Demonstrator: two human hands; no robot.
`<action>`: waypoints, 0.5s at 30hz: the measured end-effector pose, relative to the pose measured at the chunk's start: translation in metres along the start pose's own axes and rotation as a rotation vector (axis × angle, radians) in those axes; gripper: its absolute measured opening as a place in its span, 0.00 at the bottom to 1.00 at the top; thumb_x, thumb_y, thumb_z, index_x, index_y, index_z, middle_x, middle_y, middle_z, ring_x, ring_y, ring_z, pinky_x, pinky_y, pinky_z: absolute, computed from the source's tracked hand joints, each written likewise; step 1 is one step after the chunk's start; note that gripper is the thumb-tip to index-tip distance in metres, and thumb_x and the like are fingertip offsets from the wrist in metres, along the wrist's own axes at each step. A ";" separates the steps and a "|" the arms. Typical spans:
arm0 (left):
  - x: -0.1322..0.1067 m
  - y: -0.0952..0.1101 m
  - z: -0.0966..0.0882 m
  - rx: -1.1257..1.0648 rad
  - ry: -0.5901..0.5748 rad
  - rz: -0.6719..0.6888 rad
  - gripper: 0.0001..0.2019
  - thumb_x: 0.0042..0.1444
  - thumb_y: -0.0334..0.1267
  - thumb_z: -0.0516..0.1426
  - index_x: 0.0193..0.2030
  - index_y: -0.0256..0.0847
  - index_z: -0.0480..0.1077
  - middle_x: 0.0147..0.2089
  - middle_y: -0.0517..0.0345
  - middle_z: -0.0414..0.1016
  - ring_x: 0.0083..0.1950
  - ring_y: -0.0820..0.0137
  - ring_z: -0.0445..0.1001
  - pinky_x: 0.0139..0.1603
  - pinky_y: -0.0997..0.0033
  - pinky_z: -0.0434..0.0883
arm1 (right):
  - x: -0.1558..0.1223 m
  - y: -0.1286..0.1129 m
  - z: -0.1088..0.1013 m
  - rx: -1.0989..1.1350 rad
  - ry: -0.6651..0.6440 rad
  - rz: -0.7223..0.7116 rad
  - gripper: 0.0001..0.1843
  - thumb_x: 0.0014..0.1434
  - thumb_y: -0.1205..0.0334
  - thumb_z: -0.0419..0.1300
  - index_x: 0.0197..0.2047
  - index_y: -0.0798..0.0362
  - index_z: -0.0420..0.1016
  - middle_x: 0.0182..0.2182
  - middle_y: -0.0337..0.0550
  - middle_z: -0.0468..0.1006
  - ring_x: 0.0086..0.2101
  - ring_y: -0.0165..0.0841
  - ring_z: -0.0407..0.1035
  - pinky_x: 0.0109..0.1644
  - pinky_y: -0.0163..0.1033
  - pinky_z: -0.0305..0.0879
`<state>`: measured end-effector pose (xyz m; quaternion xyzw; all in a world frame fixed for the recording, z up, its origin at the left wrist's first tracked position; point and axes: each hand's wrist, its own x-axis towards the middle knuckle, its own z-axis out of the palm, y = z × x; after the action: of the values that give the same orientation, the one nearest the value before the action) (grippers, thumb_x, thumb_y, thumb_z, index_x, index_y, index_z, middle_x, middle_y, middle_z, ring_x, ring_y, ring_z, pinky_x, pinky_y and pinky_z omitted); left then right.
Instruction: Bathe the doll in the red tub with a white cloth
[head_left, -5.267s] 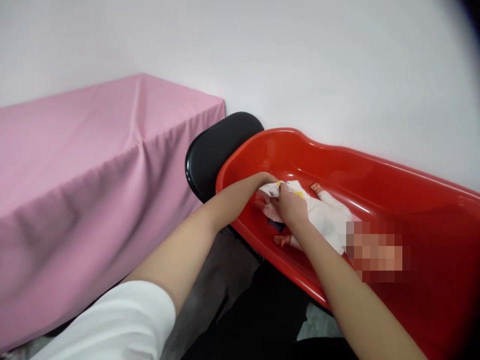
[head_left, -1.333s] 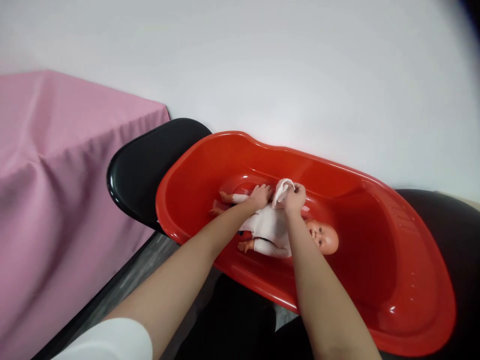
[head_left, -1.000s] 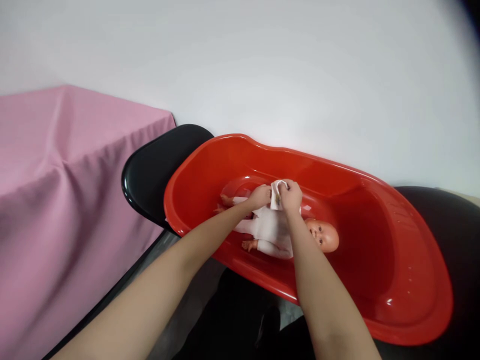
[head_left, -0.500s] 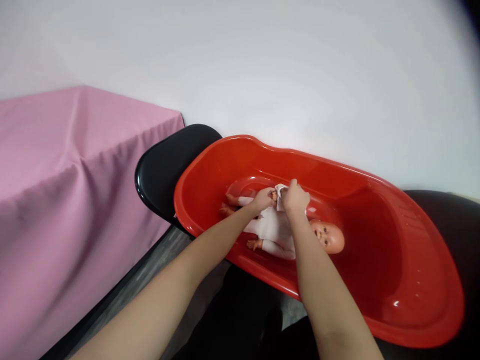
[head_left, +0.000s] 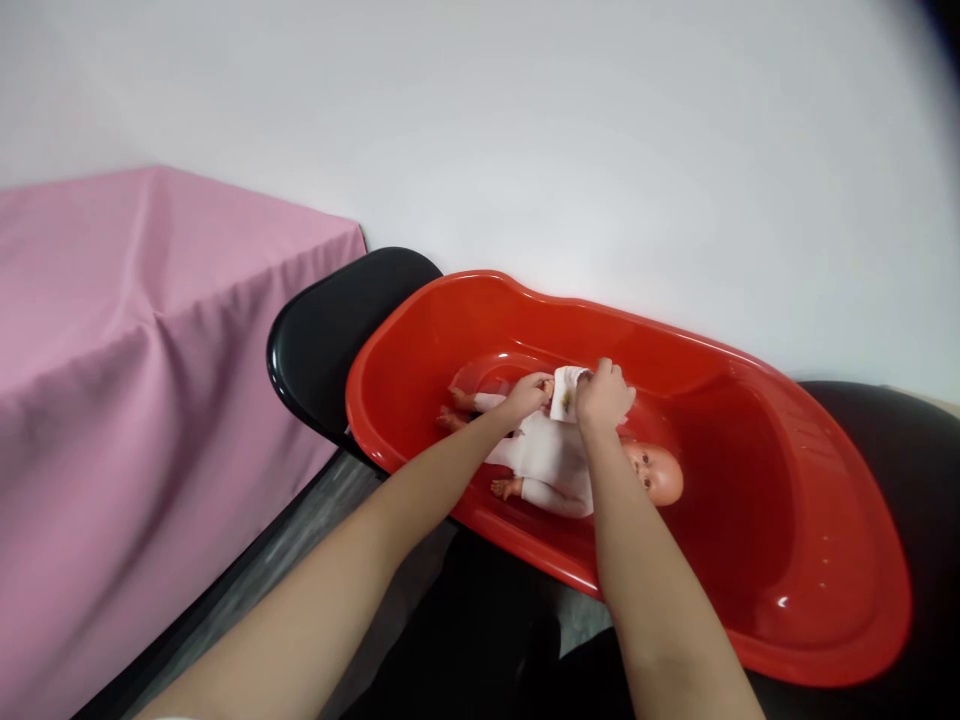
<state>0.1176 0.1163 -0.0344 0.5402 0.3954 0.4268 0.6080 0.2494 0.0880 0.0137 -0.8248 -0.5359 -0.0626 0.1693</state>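
Observation:
A baby doll (head_left: 551, 455) with a white cloth body lies on its back in a red baby bathtub (head_left: 847, 520), its head to the right. My left hand (head_left: 531, 394) is closed around one of the doll's hands on the far side. My right hand (head_left: 604, 394) grips a small white cloth (head_left: 566, 392) with a yellowish-dark print, held against the doll's far arm. My right forearm covers part of the doll's neck and shoulder. Its near arm rests along its side, and its feet point left.
Black seats (head_left: 330, 340) support the tub at its left end, with another black surface (head_left: 862, 410) at the right. A pink cloth (head_left: 150, 420) drapes over a table on the left. Behind stands a white wall (head_left: 562, 150).
My right hand has shifted slightly right, away from my left hand, with the cloth. More of the cloth's printed face shows. My left hand stays on the doll's hand.

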 end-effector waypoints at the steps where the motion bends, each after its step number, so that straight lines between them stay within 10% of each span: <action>1: -0.001 0.001 0.001 -0.009 0.000 -0.023 0.03 0.54 0.30 0.62 0.34 0.41 0.73 0.31 0.54 0.73 0.42 0.63 0.71 0.46 0.62 0.72 | -0.001 0.001 0.001 -0.003 -0.002 0.010 0.15 0.73 0.63 0.50 0.55 0.57 0.73 0.51 0.58 0.79 0.50 0.49 0.77 0.49 0.47 0.58; 15: 0.004 0.006 0.002 -0.153 0.032 -0.197 0.03 0.62 0.31 0.58 0.38 0.39 0.73 0.34 0.54 0.76 0.37 0.66 0.75 0.45 0.62 0.74 | -0.006 0.005 0.016 0.166 -0.174 -0.072 0.21 0.71 0.65 0.49 0.60 0.55 0.76 0.54 0.58 0.81 0.54 0.46 0.74 0.52 0.43 0.63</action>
<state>0.1203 0.1200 -0.0287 0.4438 0.4226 0.4025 0.6800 0.2503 0.0866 -0.0045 -0.7906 -0.5810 0.0479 0.1875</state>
